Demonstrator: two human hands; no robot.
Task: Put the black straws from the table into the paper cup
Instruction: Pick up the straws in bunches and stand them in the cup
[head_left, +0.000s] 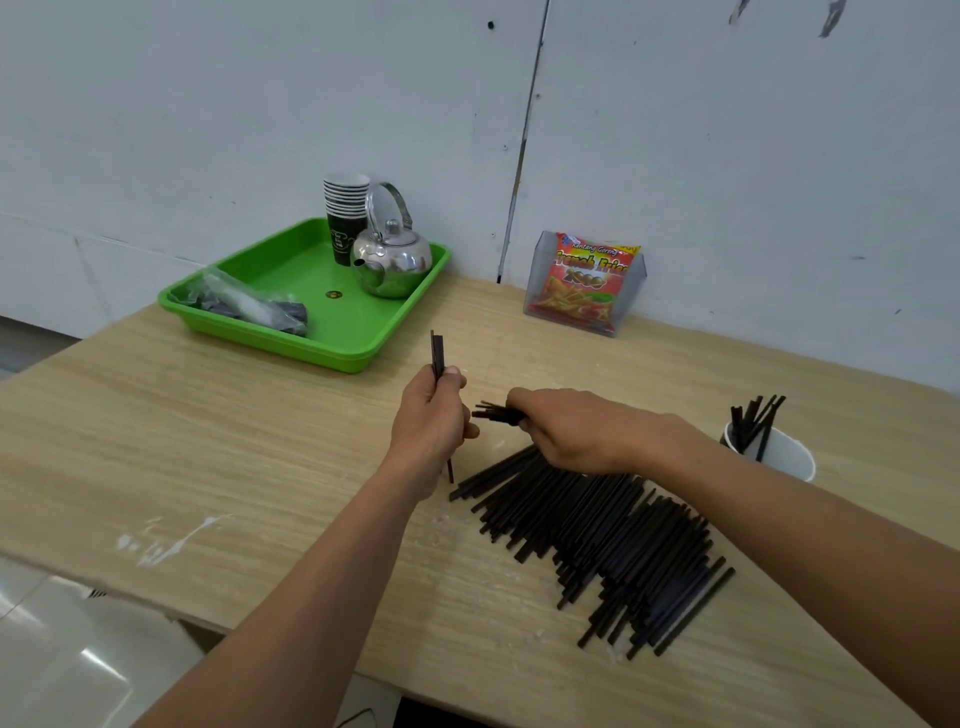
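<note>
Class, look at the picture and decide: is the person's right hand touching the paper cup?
Apart. The head view shows the right hand gripping a bunch of straws over the pile, well left of the paper cup.

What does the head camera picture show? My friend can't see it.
A person's left hand holds a few black straws upright while the right hand grips a small bunch over a big pile of straws on a wooden table. A paper cup at the right already holds some.
</note>
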